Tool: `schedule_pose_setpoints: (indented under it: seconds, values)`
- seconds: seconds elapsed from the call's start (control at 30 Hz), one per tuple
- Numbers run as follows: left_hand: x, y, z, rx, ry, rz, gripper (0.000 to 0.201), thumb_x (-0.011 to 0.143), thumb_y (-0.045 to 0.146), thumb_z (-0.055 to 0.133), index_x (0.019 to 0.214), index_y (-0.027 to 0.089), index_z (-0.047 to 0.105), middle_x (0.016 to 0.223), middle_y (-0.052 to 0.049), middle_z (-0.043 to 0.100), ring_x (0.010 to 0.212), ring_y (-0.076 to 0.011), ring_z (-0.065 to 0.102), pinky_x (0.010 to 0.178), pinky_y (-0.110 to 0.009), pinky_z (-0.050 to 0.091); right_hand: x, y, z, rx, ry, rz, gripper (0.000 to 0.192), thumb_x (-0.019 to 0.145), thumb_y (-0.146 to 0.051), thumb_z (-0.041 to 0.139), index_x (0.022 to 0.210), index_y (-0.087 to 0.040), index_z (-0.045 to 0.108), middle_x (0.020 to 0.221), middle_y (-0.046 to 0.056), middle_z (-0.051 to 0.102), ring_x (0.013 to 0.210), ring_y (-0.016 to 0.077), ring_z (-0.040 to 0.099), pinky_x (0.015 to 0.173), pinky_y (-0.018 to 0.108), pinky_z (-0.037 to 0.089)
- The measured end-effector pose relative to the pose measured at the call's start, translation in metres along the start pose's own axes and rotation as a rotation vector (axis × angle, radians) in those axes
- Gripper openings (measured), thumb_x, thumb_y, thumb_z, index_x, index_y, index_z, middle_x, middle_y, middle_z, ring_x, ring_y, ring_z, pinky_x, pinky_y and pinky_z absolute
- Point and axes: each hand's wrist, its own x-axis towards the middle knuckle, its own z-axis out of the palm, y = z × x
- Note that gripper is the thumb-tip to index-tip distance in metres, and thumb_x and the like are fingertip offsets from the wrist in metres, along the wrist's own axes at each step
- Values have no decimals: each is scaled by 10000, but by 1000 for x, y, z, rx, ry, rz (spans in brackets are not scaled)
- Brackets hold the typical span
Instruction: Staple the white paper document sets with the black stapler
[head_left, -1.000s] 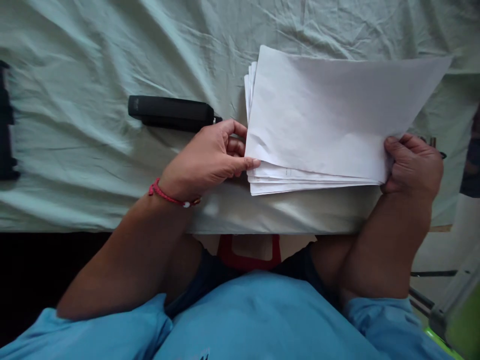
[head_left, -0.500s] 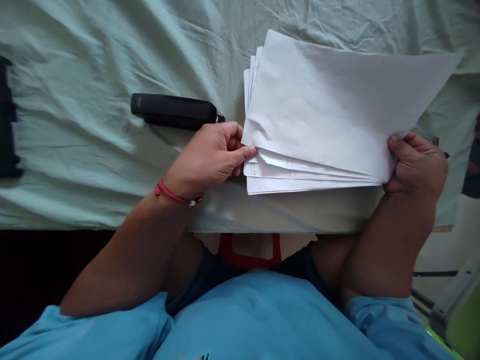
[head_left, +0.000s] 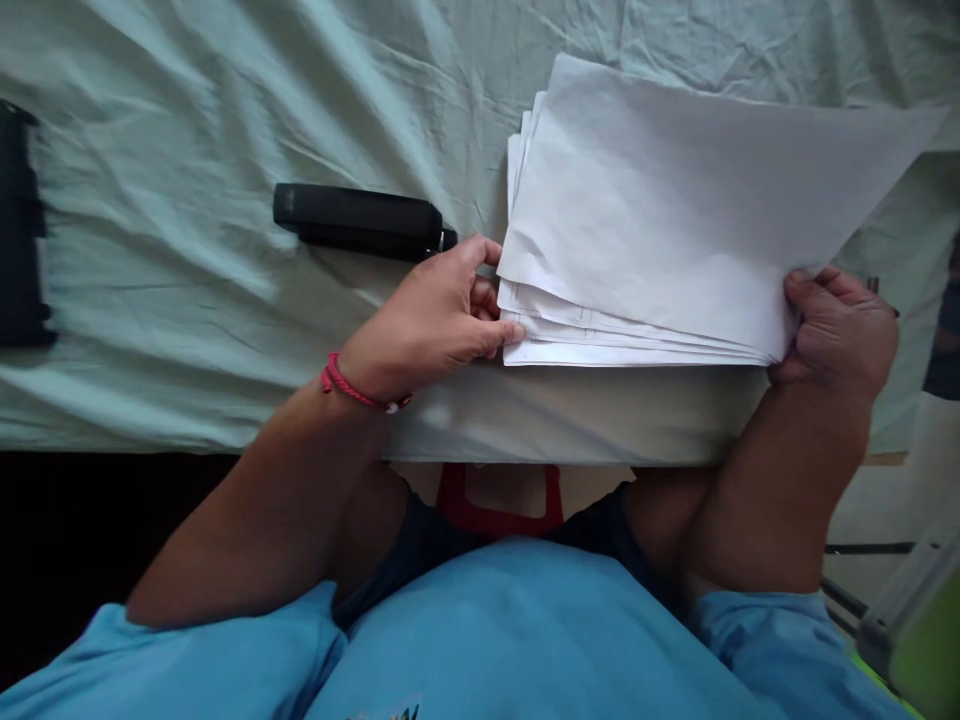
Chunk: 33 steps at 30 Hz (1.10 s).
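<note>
A stack of white paper sheets (head_left: 675, 210), loosely fanned at its left side, is held above the cloth in front of me. My right hand (head_left: 840, 325) grips its lower right corner, thumb on top and fingers underneath. At the lower left corner, my left hand (head_left: 450, 315) pinches the edges of the lower sheets with the thumb on top. The top sheet lies skewed over the others, and its upper right corner sticks out. Just beyond my left hand lies a black stapler (head_left: 360, 222) on the cloth.
A pale green, wrinkled cloth (head_left: 187, 330) covers the table. At the far left edge is a dark object (head_left: 21, 230), partly cut off. A small dark item (head_left: 885, 300) shows behind my right hand. Below the table edge is something red (head_left: 495, 518).
My left thumb has moved down to the lower sheets' edges, and the bottom sheets sit closer to the rest. The stack has shifted slightly right in view.
</note>
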Motion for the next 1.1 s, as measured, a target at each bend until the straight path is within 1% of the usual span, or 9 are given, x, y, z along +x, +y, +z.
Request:
schedule_pose_setpoints:
  seconds: [0.23, 0.37, 0.5, 0.6, 0.7, 0.8, 0.87, 1.0, 1.1]
  values:
    - [-2, 6, 0, 50, 6, 12, 243, 813, 91, 782, 966, 201, 629, 612, 53, 611, 527, -119, 589, 503, -222, 453, 1, 0, 0, 20, 25, 29, 226, 522, -260, 825, 736, -218, 766, 812, -3, 712, 712, 114, 612, 677, 296, 579]
    - [-1, 3, -2, 42, -21, 15, 227, 812, 104, 782, 946, 210, 633, 592, 48, 614, 526, -132, 605, 516, -232, 464, 3, 2, -3, 20, 9, 31, 250, 552, -270, 847, 767, -192, 747, 840, 10, 691, 730, 113, 616, 711, 312, 591]
    - [1, 1, -6, -39, -75, -1, 231, 815, 139, 805, 972, 207, 650, 674, 8, 670, 603, -149, 649, 527, -236, 454, 2, 4, -5, 61, -18, 19, 255, 573, -255, 864, 767, -166, 725, 845, 15, 684, 714, 101, 598, 697, 295, 579]
    - [0, 3, -6, -145, -6, -11, 159, 940, 277, 777, 888, 196, 650, 683, 17, 592, 569, -93, 549, 499, -213, 354, 0, 4, -5, 86, -41, 4, 275, 581, -264, 881, 796, -160, 745, 856, 19, 688, 728, 108, 618, 730, 311, 594]
    - [-1, 7, -3, -230, 87, -16, 296, 1023, 317, 722, 785, 176, 616, 679, 39, 493, 561, -42, 405, 526, -199, 290, -3, 1, -4, 106, -64, -2, 275, 576, -273, 886, 795, -167, 758, 851, 13, 694, 728, 108, 621, 759, 322, 605]
    - [-1, 7, 0, -168, 116, 3, 238, 885, 242, 857, 794, 170, 649, 733, 19, 594, 638, -77, 484, 579, -221, 355, -6, -3, -3, 110, -74, 11, 290, 557, -275, 882, 805, -165, 779, 861, 21, 710, 731, 104, 622, 757, 307, 597]
    - [0, 4, 0, -84, 139, 28, 242, 822, 259, 878, 771, 178, 656, 736, 3, 628, 662, -116, 515, 587, -251, 367, -8, -5, -2, 106, -65, 23, 292, 549, -274, 874, 802, -162, 782, 853, 25, 712, 722, 103, 613, 726, 298, 583]
    - [0, -3, -2, 50, 163, 73, 269, 889, 323, 766, 694, 199, 629, 625, 14, 525, 582, -114, 402, 535, -274, 263, -7, -5, -3, 95, -50, 16, 274, 541, -275, 854, 786, -181, 778, 854, 21, 713, 735, 121, 608, 720, 323, 586]
    - [-1, -2, -3, 77, 150, 57, 320, 918, 348, 754, 671, 211, 603, 561, 32, 462, 525, -108, 350, 510, -283, 227, -5, -3, -5, 76, -65, 16, 281, 557, -293, 861, 811, -198, 785, 899, 25, 723, 775, 137, 626, 755, 345, 596]
